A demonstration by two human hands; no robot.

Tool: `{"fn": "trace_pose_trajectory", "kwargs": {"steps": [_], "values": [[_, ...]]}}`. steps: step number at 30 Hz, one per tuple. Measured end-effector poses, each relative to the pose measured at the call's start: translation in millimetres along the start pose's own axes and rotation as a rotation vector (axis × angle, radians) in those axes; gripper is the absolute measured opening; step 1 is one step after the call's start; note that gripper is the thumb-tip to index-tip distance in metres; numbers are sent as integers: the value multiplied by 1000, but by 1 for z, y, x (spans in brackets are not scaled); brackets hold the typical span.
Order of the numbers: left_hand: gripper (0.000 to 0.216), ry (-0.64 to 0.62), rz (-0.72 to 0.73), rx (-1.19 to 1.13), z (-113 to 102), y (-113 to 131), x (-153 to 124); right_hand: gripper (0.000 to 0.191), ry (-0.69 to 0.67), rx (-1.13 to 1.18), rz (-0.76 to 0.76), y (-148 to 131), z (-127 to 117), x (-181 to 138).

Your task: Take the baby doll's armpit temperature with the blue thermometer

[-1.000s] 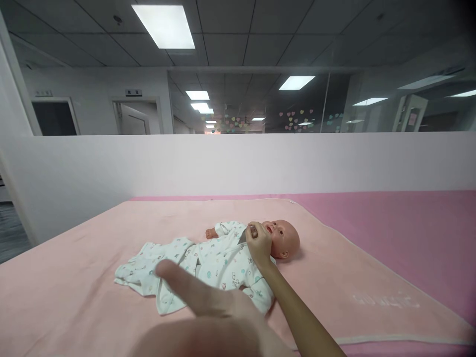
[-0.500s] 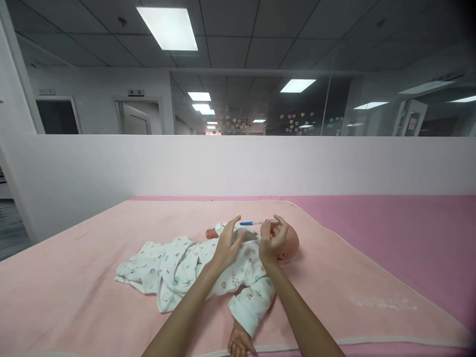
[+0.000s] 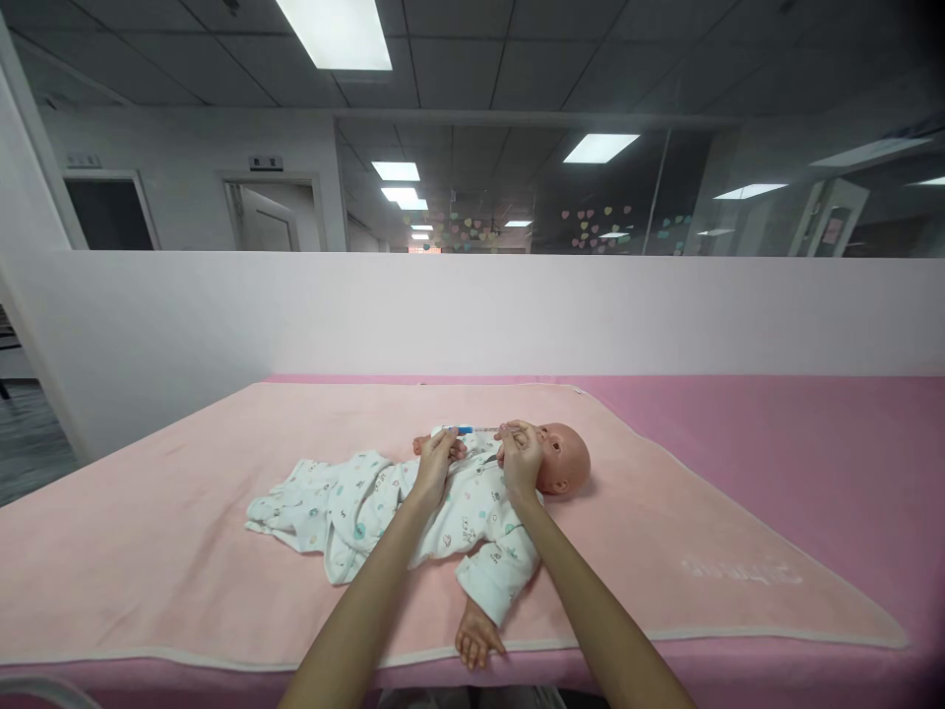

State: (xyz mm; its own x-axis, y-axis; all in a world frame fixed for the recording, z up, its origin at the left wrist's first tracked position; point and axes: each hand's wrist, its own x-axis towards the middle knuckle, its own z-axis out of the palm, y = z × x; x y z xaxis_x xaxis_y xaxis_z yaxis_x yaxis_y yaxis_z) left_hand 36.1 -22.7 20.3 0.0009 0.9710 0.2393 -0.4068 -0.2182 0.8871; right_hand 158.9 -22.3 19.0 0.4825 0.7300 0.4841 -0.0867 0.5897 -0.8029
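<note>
A baby doll in a white printed romper lies on its back on a light pink blanket, head to the right. My left hand and my right hand are over its chest, near the neck. Between them they hold a thin stick-like thing with a blue part, a thermometer by its look. My left fingers pinch its blue end and my right fingers are closed on the other end, next to the doll's chin. One bare doll hand reaches the blanket's front edge.
The blanket lies on a darker pink surface. A low white partition wall runs behind it, with glass and an office beyond. An open passage lies at the far left.
My left hand came in from close to the camera to the doll's chest and took the blue end of the thin thing. My right hand lowered from the face to the neck.
</note>
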Motion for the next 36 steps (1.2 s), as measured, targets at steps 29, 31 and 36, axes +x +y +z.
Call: {"fn": "trace_pose_trajectory", "kwargs": {"steps": [29,31,36], "values": [[33,-1,22,62,-1,-5,5,29,-37,-59,-13,5,0,0],[34,-1,22,63,-1,-5,5,31,-41,-73,-24,4,0,0],[37,-3,17,68,-1,-4,5,34,-44,-123,-58,4,-1,-1]]}}
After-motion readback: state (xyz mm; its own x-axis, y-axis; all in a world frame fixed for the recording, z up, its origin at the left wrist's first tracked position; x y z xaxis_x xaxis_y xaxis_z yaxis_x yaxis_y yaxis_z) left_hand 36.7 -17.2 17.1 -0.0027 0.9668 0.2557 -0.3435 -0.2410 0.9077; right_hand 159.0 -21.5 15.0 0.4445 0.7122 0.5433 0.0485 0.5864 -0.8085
